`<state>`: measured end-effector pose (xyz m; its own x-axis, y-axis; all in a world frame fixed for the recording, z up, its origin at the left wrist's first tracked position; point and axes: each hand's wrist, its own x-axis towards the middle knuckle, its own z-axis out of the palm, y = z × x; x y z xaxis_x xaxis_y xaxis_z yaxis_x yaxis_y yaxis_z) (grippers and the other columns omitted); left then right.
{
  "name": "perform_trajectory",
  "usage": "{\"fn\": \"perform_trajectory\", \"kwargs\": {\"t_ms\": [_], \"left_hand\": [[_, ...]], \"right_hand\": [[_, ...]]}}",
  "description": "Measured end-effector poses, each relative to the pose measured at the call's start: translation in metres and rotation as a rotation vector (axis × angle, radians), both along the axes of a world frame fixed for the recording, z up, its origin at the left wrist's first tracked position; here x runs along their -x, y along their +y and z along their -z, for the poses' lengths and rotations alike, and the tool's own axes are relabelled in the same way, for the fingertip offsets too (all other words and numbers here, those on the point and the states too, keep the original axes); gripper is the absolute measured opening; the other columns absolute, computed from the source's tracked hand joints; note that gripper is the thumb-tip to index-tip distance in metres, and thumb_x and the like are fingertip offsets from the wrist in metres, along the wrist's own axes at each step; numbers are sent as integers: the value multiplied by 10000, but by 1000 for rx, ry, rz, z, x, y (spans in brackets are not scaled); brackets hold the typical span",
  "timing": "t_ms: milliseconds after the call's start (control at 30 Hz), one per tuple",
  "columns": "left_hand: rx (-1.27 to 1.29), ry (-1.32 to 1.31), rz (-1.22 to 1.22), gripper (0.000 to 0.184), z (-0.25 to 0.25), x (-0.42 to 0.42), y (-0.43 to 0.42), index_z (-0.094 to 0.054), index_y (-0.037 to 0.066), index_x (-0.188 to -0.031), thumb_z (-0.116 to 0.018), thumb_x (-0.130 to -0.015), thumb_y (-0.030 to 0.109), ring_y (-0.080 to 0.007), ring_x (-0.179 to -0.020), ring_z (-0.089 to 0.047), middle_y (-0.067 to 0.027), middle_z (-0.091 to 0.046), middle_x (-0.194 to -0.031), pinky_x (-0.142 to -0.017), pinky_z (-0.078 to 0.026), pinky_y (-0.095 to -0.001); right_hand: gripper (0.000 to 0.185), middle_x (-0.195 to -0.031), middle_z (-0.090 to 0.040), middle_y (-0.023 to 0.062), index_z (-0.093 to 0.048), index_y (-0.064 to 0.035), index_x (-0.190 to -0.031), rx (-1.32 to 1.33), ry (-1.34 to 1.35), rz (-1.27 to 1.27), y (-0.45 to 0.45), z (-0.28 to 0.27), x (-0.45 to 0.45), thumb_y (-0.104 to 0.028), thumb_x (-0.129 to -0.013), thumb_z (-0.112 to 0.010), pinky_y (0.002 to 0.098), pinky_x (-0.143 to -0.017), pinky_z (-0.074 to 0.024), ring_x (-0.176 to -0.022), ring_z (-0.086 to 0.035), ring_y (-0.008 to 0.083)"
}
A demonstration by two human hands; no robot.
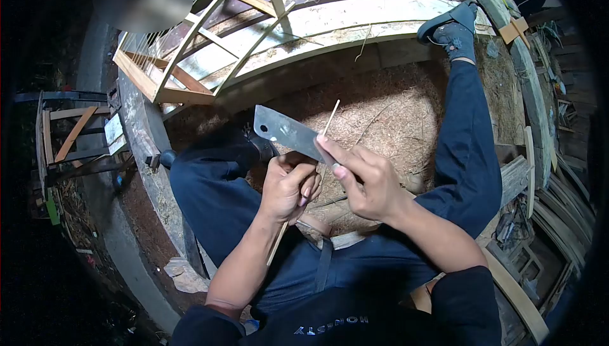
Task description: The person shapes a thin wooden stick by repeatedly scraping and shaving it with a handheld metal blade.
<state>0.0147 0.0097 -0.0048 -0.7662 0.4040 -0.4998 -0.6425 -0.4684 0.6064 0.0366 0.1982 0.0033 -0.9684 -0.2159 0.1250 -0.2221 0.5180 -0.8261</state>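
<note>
My right hand (368, 181) is closed on a wide grey metal blade (287, 133) with a round hole near its far end, which points up and left over my left hand. Just left of it, my left hand (290, 189) has its fingers curled round a thin wooden strip (276, 244). The strip runs from below my left hand up past the blade, and its upper tip stands out above. Where the strip passes behind the blade and fingers it is hidden.
A curved wooden frame with thin strings (184, 90) lies on pale boards (355, 15) at the top. Shavings (393, 130) cover the ground between my legs. Bundled strips (561, 222) lie at right; a wooden beam (141, 131) runs along the left.
</note>
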Motion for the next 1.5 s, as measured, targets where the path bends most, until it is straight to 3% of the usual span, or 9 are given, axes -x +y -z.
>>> {"fn": "perform_trajectory", "kwargs": {"t_ms": [167,433,500,533,633,733,1133,1267,1500], "left_hand": [[56,-84,24,86,-10,3,7,-576,4,-990,-525,-1000,73,-65,-362,-318,17,-397,-491,-383,-257,-242],[-71,-103,63,123,-4,0,11,-571,-7,-1065,-499,-1022,83,-62,-359,-309,18,-405,-494,-369,-265,-229],[13,-122,1,228,-10,-5,11,-582,-26,-1205,-507,-1035,106,-62,-359,-308,25,-389,-492,-370,-262,-223],[13,-107,62,400,-6,-3,10,-510,-10,-1416,-512,-1036,117,-64,-361,-312,28,-383,-492,-366,-255,-219],[46,-102,55,306,-15,-10,14,-573,-26,-1292,-519,-1034,128,-60,-364,-318,22,-389,-495,-354,-243,-225],[15,-62,72,478,-5,-10,4,-419,7,-1494,-511,-1042,130,-58,-370,-311,27,-378,-510,-358,-246,-224],[56,-129,108,507,-9,-20,3,-379,-14,-1510,-499,-1032,106,-64,-354,-307,35,-372,-494,-348,-243,-214],[24,-132,51,124,5,-23,-2,-574,6,-1065,-478,-1021,70,-67,-339,-296,8,-404,-491,-346,-236,-222],[-31,-133,60,138,12,-20,-2,-575,10,-1073,-483,-1044,110,-54,-343,-300,18,-390,-503,-345,-241,-215]], "right_hand": [[474,-704,-576,169,-565,-166,-1446,-66,-23,125,10,5,9,-162,-972,-568,412,-585,-510,-579,-604,294],[487,-712,-586,178,-547,-142,-1458,35,-36,159,1,13,-18,-141,-971,-560,407,-615,-522,-591,-605,297],[474,-790,-651,225,-542,-132,-1459,-42,-135,31,0,6,-30,-147,-985,-540,402,-623,-541,-632,-643,321],[472,-780,-655,209,-539,-140,-1463,-36,-149,72,1,16,-29,-166,-991,-533,403,-624,-543,-628,-642,309],[468,-699,-609,161,-538,-149,-1467,18,-20,250,9,28,-11,-195,-1001,-521,403,-613,-541,-594,-612,258],[463,-712,-634,165,-534,-138,-1468,20,-80,119,1,24,-35,-190,-1009,-505,412,-625,-540,-613,-622,256],[458,-703,-627,165,-549,-111,-1451,76,-151,101,-2,30,-33,-167,-998,-519,422,-633,-528,-617,-610,267],[461,-693,-620,164,-541,-120,-1459,79,-156,65,-4,33,-46,-166,-1001,-516,442,-644,-525,-612,-605,278],[461,-698,-622,159,-529,-124,-1470,49,-143,85,1,39,-40,-195,-1015,-500,421,-569,-501,-611,-607,253]]}}
